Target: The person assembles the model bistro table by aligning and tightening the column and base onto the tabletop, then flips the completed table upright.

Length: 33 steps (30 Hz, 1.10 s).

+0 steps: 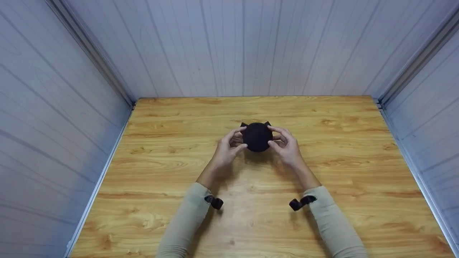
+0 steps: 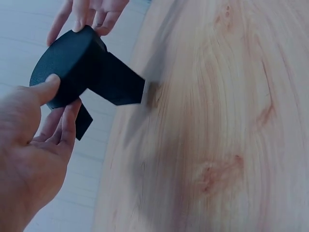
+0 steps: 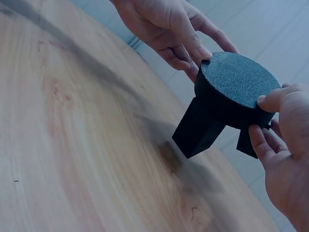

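A small black stool-like piece (image 1: 257, 137) has a flat round top and block-shaped legs under it. Its textured top (image 3: 236, 77) faces up in the right wrist view, and a leg (image 2: 118, 82) slants down close over the table in the left wrist view. My left hand (image 1: 226, 147) grips the left side of the round top, thumb on the near edge and fingers round the rim. From the opposite side my right hand (image 1: 287, 147) pinches the rim in the same way. Part of the legs is hidden behind the round top and the fingers.
The wood-grain table (image 1: 172, 172) spreads out on all sides of the hands. A pale panelled wall (image 1: 229, 46) stands behind it, with side walls at left (image 1: 46, 143) and right (image 1: 430, 107). Black wrist cameras (image 1: 216, 203) sit on both sleeves.
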Tool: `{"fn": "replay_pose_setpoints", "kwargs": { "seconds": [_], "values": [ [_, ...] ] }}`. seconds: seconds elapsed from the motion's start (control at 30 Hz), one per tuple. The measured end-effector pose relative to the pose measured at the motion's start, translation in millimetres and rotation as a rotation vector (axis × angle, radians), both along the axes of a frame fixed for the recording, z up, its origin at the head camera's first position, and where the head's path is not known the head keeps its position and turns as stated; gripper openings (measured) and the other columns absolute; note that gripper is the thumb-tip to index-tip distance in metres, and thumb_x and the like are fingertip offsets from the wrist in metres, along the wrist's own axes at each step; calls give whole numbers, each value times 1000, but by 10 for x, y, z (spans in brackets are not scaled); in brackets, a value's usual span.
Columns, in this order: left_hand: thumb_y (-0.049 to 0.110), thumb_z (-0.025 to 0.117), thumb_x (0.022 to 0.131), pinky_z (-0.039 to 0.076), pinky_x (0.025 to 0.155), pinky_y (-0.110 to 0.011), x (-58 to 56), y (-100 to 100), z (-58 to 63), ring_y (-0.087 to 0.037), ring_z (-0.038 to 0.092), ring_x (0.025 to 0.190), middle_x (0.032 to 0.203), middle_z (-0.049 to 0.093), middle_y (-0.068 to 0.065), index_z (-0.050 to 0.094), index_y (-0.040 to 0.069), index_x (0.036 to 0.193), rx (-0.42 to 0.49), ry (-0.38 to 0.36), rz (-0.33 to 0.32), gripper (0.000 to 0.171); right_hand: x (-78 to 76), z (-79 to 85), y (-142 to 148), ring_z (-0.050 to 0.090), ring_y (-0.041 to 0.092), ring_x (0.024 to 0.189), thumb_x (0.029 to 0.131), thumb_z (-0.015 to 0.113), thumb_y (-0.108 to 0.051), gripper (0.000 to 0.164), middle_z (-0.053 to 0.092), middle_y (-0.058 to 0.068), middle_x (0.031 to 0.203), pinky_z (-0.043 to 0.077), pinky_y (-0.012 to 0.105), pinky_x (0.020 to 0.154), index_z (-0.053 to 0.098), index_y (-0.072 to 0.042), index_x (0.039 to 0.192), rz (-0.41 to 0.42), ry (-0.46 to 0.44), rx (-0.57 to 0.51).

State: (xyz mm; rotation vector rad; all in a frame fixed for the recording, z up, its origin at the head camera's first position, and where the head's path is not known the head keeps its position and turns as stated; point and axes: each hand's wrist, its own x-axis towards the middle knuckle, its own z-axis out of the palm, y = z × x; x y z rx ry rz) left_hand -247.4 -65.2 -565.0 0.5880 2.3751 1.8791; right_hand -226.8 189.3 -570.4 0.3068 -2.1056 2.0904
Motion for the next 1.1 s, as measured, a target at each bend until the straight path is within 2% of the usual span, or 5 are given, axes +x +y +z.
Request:
{"fn": "replay_pose_setpoints", "kwargs": {
  "seconds": [0.2, 0.4, 0.7, 0.93, 1.1],
  "values": [
    [6, 74, 108, 63, 105, -37, 16, 45, -29, -29, 75, 118, 129, 74, -22, 58, 9, 161, 23, -28, -6, 55, -20, 43, 30, 64, 8, 97, 99, 71, 16, 49, 64, 12, 141, 58, 15, 85, 65, 13, 148, -18, 11, -2],
    [11, 71, 111, 62, 108, -44, 30, 91, -98, -27, 74, 118, 130, 75, -23, 58, 10, 162, 13, -76, -7, 53, -23, -14, 64, 60, 7, 90, 98, 74, 14, 49, 64, 22, 135, 54, 13, 78, 67, 12, 146, -42, -13, 43],
    [15, 82, 104, 63, 102, -40, 34, 111, -192, -24, 74, 111, 126, 73, -20, 56, 17, 165, -34, -109, -21, 66, -7, -146, 81, 61, 6, 90, 101, 76, 8, 46, 63, 17, 127, 54, 13, 80, 69, 8, 146, -56, -69, 97],
    [23, 80, 106, 63, 104, -40, 26, 123, -246, -26, 75, 113, 128, 73, -19, 54, 17, 165, -67, -126, -8, 65, -8, -173, 87, 63, 5, 93, 102, 75, 8, 43, 65, 16, 129, 55, 14, 85, 70, 9, 145, -60, -101, 72],
    [22, 80, 106, 63, 105, -43, 23, 123, -241, -29, 75, 115, 128, 73, -21, 54, 18, 166, -70, -124, -14, 66, -12, -171, 111, 65, 5, 94, 102, 76, 6, 44, 65, 17, 129, 56, 14, 87, 70, 8, 145, -52, -91, 110]
  ]
}}
